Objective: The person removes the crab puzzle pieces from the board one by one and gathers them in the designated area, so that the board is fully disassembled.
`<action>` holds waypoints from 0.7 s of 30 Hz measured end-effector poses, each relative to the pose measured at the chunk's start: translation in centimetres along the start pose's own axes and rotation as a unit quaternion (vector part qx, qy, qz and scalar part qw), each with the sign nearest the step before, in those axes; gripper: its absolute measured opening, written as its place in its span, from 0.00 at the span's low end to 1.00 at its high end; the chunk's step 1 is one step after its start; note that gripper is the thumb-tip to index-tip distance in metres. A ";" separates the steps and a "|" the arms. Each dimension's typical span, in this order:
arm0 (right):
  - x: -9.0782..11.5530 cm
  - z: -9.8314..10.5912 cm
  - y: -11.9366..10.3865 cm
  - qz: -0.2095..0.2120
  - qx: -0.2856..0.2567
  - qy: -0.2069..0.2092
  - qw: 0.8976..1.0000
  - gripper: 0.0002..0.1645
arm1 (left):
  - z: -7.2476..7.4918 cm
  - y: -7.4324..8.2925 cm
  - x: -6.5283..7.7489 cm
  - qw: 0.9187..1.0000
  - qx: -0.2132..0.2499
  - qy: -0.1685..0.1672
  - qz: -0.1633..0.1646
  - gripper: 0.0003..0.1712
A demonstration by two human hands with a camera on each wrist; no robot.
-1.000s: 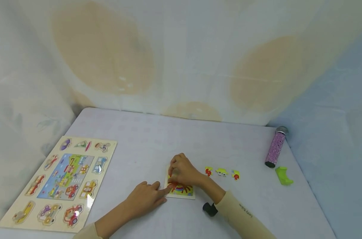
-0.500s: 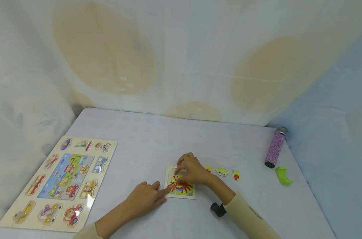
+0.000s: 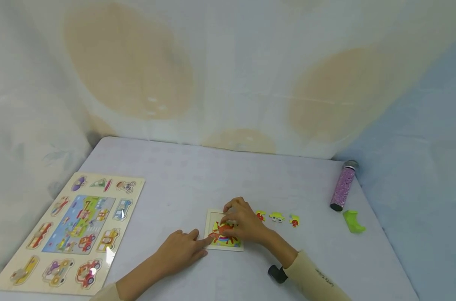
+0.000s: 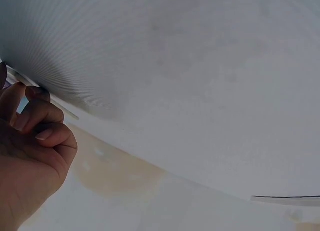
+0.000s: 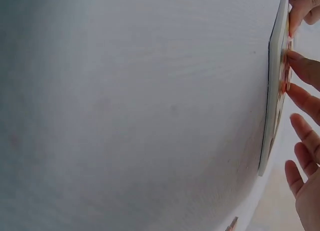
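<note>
One puzzle piece (image 3: 225,228), lower centre of frame, is pinched by the right hand (image 3: 248,223), seemingly being fitted; left hand (image 3: 180,251), finger straight, touches the tray (image 3: 214,216); alignment seems needed next.

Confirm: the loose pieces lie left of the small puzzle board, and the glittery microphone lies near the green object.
Wrong side: the head view shows the loose pieces right of the small puzzle board. The glittery microphone is near the green object.
</note>
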State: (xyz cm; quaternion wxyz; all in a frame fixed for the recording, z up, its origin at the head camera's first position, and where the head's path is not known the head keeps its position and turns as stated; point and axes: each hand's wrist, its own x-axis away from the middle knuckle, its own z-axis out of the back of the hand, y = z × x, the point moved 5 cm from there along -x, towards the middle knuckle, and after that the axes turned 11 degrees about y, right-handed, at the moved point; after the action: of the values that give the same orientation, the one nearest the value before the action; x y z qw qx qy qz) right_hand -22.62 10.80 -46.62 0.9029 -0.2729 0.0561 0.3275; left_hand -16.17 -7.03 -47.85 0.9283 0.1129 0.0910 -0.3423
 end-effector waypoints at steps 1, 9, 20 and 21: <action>0.0 0.0 -0.1 0.007 0.007 0.000 1.000 0.12 | 0.0 0.1 0.0 1.000 0.000 0.003 0.000 0.23; 0.3 0.9 -0.3 0.064 0.047 0.040 0.996 0.15 | -0.1 0.2 0.1 1.000 0.005 0.006 0.008 0.22; 3.9 5.1 2.5 0.010 0.054 0.089 0.994 0.11 | 0.0 -0.1 0.3 1.000 0.024 0.011 0.012 0.22; 4.4 5.4 2.7 0.007 0.056 0.093 0.994 0.11 | 0.0 -0.1 0.3 1.000 0.026 0.011 0.011 0.22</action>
State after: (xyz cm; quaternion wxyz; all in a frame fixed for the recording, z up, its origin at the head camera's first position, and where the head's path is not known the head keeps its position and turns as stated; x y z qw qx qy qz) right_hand -21.35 17.86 -44.50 0.9052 -0.2512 0.1598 0.3034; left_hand -16.02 -7.26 -47.96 0.9279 0.1420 0.0906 -0.3327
